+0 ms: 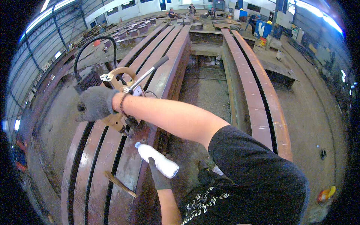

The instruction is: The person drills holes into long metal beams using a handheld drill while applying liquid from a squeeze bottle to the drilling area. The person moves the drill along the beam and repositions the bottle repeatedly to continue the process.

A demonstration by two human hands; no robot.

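My left hand [162, 179], in a grey glove, comes up from the lower edge. It is closed around a clear plastic bottle [159, 161] of white liquid, tilted with its capped top toward the drill bit. My right arm crosses the view to the left. Its gloved hand [95, 104] is against a tan magnetic drill [120, 77], fingers curled; what they grip is hidden. The drill stands on a row of brown steel beams [165, 84], with its lever handle [148, 73] angled up and away from me. A brush [120, 184] lies across the beams nearer to me.
A thick black cable [95, 38] loops above the drill. Dark gaps run between the beams. Another pair of beams [255, 97] lies to the right, beyond a deep opening. Several people sit or work far off, near a blue bin [262, 29].
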